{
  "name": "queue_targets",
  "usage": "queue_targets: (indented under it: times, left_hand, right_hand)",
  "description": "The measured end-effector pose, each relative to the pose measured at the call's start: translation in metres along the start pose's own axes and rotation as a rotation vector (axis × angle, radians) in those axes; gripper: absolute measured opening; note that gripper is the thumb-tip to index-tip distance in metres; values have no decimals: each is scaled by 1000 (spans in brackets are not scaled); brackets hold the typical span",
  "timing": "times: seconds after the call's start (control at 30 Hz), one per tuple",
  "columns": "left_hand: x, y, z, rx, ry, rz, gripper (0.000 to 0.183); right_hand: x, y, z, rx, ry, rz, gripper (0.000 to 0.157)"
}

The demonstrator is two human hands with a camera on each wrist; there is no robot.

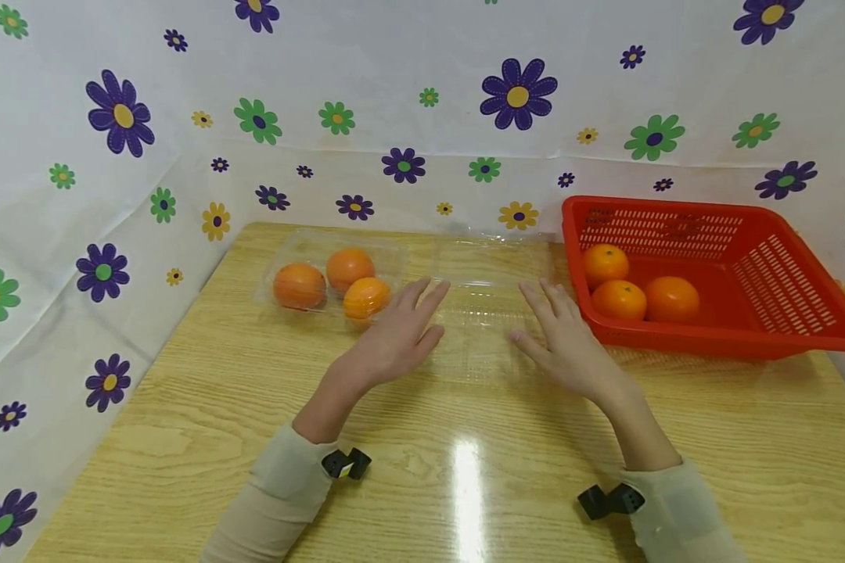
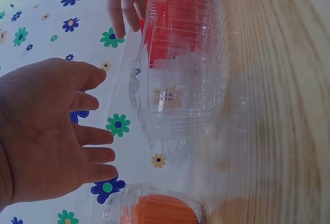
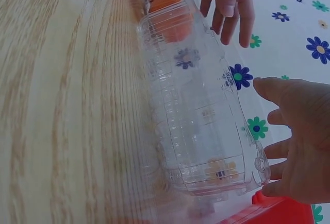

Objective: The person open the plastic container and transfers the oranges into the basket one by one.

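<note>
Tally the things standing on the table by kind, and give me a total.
Orange fruits: 6 in view, 3 in the left clear plastic container and 3 in the basket
Clear plastic containers: 2, the left one and the middle one
Red basket: 1
Total: 9

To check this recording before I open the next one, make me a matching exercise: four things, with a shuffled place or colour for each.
1. Basket
2. Filled container
3. Empty container
4. Cloth

A. White with flowers
B. Between the left hand and the right hand
C. Red
D. Left of item 3

Pairs: 1-C; 2-D; 3-B; 4-A
</note>
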State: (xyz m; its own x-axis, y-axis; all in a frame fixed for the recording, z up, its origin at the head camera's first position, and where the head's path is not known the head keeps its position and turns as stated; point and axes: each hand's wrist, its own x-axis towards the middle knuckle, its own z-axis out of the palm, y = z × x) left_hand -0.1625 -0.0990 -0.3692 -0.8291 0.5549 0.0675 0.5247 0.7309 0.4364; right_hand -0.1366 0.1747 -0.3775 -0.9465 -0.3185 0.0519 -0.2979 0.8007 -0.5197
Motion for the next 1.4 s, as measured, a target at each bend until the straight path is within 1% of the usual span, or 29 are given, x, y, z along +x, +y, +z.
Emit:
queue_targets:
  times: [0.07,0.2,0.4,0.53,0.67,0.77,0.87,0.97,1.03,1.13,1.23,1.4]
  left_hand:
    - [0,-1,-1,54,1,-8,63]
    - [2,-6,-1,105,1,-30,66]
    - [3,-19,-3,110,49,-36,65]
    - [2,-25,-9,102,88,-41,64]
    - [1,-31,-16,74,109,-65,63]
    - [0,-37,-21,71,132,-99,63]
    - [-1,-43,-27,69,153,-141,63]
    - [-3,-52,-32,25,177,-171,63]
    - [-5,-58,-36,-7,189,-181,63]
    - [-8,-64,-42,-43,201,-198,63]
    - [-11,-68,-47,-71,200,-233,64]
    - [-17,-75,-56,-96,234,-279,63]
  right_hand:
    - [0,1,0,-5,-1,4,74]
    - [0,2,1,-15,-8,8,73]
    - [1,1,2,-25,-18,14,73]
    - [3,-2,4,-13,-13,2,73]
    - [6,-9,8,4,-3,-22,72]
    - [9,-18,12,8,-1,-41,73]
    - [16,-31,16,-14,-1,-66,73]
    - [23,-46,20,-52,-7,-94,72]
    - [29,-55,23,-59,-17,-109,73]
    - [37,-67,28,-44,-33,-121,72]
    - [45,-78,34,-7,-39,-130,72]
    - [58,-100,46,60,-47,-141,73]
